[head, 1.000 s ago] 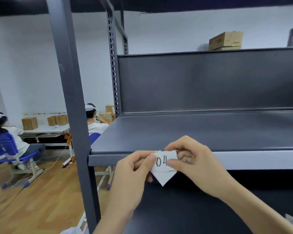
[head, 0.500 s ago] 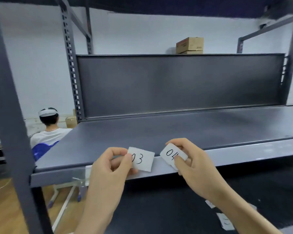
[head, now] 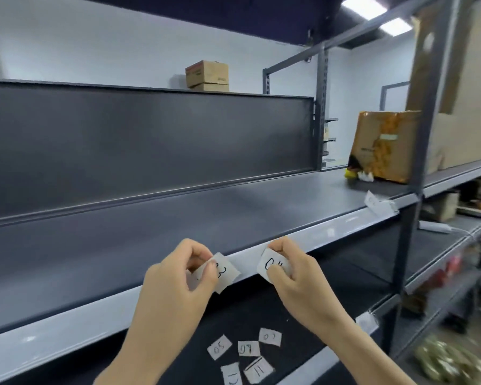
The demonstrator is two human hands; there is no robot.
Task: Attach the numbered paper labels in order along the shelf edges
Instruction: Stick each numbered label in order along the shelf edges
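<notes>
a person stands at a dark metal shelf unit, both hands raised to the pale front edge of the shelf [head: 331, 232], which runs as a long band from the lower left of the frame up to the right. the left hand [head: 178, 276], just left of centre, pinches a small paper label that seems to read 03 [head: 223, 271] between thumb and fingertips. the right hand [head: 292, 270], just right of centre, pinches the label marked 04 [head: 272, 264] the same way. both labels sit against or just in front of the shelf edge; whether either is stuck down cannot be told. a short bare stretch of edge shows between them, so they lie side by side along the edge's length, 03 to the left and 04 to the right, each tilted a little off the edge's line.

judging by the order, 03 goes on first, and the left hand already has it at the edge, so the move looks like a press straight onto the band behind it.

on the lower shelf [head: 303, 309], in the bottom centre of the frame, loose labels [head: 247, 348] lie scattered flat, some upside down to the viewer; 05 and 11 can be read. at the far right end of the edge another label [head: 379, 205] appears already attached. a brown cardboard box [head: 383, 145] stands on the shelf top at the right. the shelf surface ahead of the hands holds nothing.
</notes>
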